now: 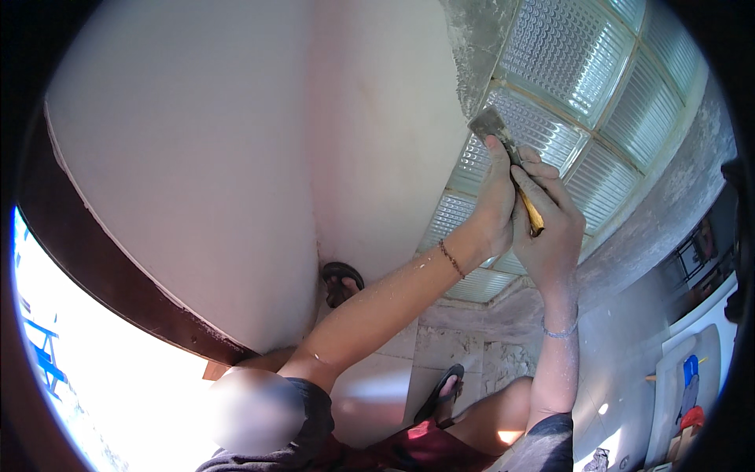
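1. Both hands are wrapped around one putty knife (511,161). The left hand (494,206) grips high on the tool, its forefinger stretched up toward the blade. The right hand (550,228) is closed around the wooden handle lower down, whose yellowish end pokes out between the fingers.
2. The metal blade is smeared grey and rests at the edge where the white plastered wall (259,157) meets the glass-block window (582,94), right against a rough strip of grey mortar (476,47).
3. A thin bracelet (451,258) sits on the left wrist, a pale band (560,333) on the right; both forearms are dusted with white specks.
4. Below, the person's feet in dark flip-flops (342,282) stand on a pale tiled floor (440,346) streaked with dust.
5. The window's surround is bare grey render (668,204), curving down to the right.
6. To the left, a dark wooden frame (102,275) borders a bright opening.
7. At far right, a white tray-like object with blue and red items (690,393) lies low, too small to make out.
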Available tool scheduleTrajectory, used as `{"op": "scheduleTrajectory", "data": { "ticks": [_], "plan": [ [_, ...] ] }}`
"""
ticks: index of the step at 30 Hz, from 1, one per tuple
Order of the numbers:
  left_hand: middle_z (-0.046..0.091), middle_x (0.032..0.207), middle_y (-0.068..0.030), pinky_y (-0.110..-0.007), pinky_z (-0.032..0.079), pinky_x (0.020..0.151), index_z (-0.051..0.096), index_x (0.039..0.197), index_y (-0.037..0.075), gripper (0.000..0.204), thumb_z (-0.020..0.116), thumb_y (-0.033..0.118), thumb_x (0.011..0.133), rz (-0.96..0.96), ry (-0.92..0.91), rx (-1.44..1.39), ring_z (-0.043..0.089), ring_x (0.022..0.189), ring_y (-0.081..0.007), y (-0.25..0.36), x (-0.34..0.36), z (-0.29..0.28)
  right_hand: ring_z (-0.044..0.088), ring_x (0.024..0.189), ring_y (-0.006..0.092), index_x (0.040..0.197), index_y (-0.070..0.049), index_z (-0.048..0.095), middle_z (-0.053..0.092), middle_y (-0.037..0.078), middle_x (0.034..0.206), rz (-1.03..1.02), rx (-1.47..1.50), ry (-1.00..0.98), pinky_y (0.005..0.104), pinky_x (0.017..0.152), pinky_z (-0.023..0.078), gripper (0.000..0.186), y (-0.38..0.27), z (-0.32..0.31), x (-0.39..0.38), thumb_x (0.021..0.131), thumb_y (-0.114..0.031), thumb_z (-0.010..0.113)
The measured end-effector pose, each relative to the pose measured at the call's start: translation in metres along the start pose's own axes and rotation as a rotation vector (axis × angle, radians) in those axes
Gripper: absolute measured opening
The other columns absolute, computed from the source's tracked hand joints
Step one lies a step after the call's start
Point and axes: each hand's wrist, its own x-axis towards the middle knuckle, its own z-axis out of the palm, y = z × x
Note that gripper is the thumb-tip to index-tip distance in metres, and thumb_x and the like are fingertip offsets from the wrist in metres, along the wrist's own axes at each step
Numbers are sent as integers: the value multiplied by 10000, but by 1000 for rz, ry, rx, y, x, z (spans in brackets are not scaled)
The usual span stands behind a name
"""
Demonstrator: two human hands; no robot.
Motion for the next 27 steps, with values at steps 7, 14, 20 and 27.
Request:
{"op": "scheduleTrajectory", "data": {
  "ticks": [7, 14, 20, 27],
  "plan": [
    [640, 967, -55, -328, 559, 834, 520, 998, 120, 665, 163, 681, 1026, -13, -1, 13, 613, 886, -156, 2, -2, 0, 668, 1154, 319, 1186, 13, 704, 676, 148, 1254, 22, -20, -48, 393, 949, 555, 325, -7, -5, 4, 871, 37, 628],
    [657, 934, -73, -336, 570, 815, 526, 1016, 107, 664, 176, 671, 1031, 27, 37, 55, 627, 870, -162, 4, 1, -1, 685, 1087, 312, 1176, 0, 715, 690, 141, 1185, 36, 31, 4, 374, 908, 555, 339, -6, 3, 5, 848, 50, 646],
    [701, 941, -114, -323, 580, 818, 548, 1025, 79, 683, 185, 658, 1037, 74, 72, 204, 651, 861, -168, 26, -4, -1, 706, 1006, 290, 1183, -27, 726, 703, 139, 1097, 102, 123, 68, 346, 848, 552, 373, -8, 25, 4, 831, 72, 656],
    [691, 966, -92, -317, 580, 831, 549, 1027, 86, 669, 183, 646, 1046, 66, 33, 318, 650, 865, -156, 21, -13, -5, 698, 1024, 288, 1225, -15, 695, 667, 131, 1172, 21, 94, 124, 356, 854, 566, 378, -8, 27, -11, 853, 40, 660]
  ]
}}
